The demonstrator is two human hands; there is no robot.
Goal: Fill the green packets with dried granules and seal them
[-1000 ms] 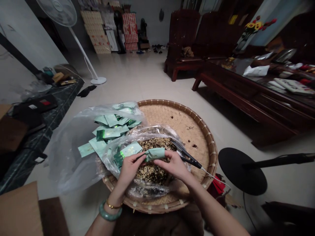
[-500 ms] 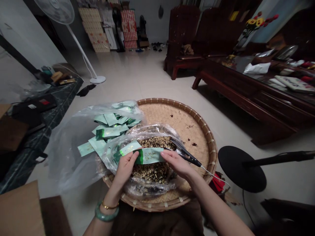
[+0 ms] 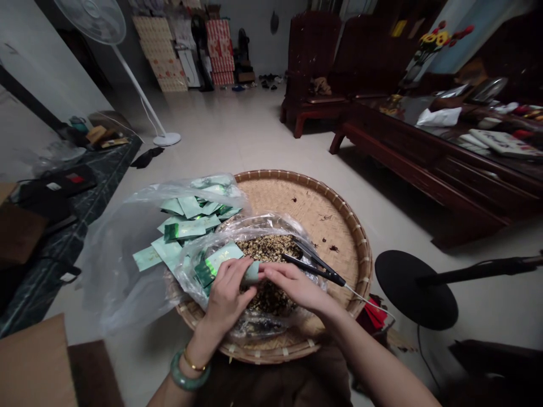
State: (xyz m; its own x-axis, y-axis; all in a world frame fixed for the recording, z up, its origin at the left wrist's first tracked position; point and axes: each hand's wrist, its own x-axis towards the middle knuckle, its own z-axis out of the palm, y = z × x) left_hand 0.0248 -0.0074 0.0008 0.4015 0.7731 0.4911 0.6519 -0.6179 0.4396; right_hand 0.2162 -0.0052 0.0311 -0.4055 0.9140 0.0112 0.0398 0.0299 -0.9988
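Between my two hands is a pale green packet [image 3: 253,273], mostly covered by my fingers. My left hand [image 3: 229,291] wraps round its left part, and the fingers of my right hand [image 3: 292,282] close on its right end. Below them, a clear plastic bag [image 3: 250,325] of dark and yellowish dried bits [image 3: 271,246] lies open on a round bamboo tray [image 3: 292,353]. A black clamp-like tool [image 3: 320,267] with a pale cord rests on the bag's right side. Another green packet [image 3: 224,254] lies just beyond my left hand.
A large clear bag [image 3: 127,237] with several green packets [image 3: 186,229] overlaps the tray's left side. Right of the tray stands a round black base [image 3: 416,288] with a pole. A white fan [image 3: 167,138], a dark wooden table [image 3: 399,152] and a cardboard box [image 3: 38,362] are around.
The packet was stretched flat between my hands; now my left hand has moved right and closed over it, leaving only a short piece showing. My right hand has shifted slightly left.
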